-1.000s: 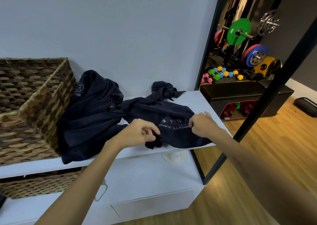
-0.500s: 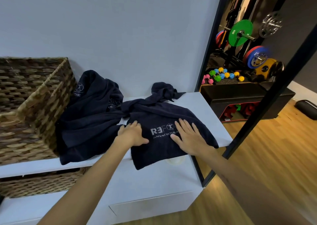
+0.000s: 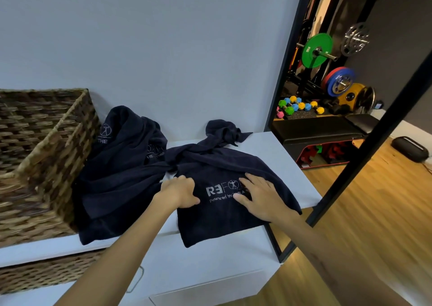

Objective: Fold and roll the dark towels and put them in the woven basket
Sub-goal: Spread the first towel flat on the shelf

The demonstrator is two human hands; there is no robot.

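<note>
So I've got both hands flat on the front towel (image 3: 217,214), left hand (image 3: 178,190) and right hand (image 3: 261,197) with fingers spread, smoothing it on the white bench (image 3: 287,165). Looks like the folding step. Next I'd guess fold it over, roll, then drop it in the woven basket (image 3: 44,156) to the left.

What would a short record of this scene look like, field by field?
Surface: white cabinet top
Towel in work: dark towel spread flat, printed side up, front edge hanging over the cabinet edge
Left hand: resting on the towel's left edge
Right hand: flat on the towel, fingers spread
Waiting: heap of dark towels beside the basket
Woven basket: far left, no towels visible inside
</note>
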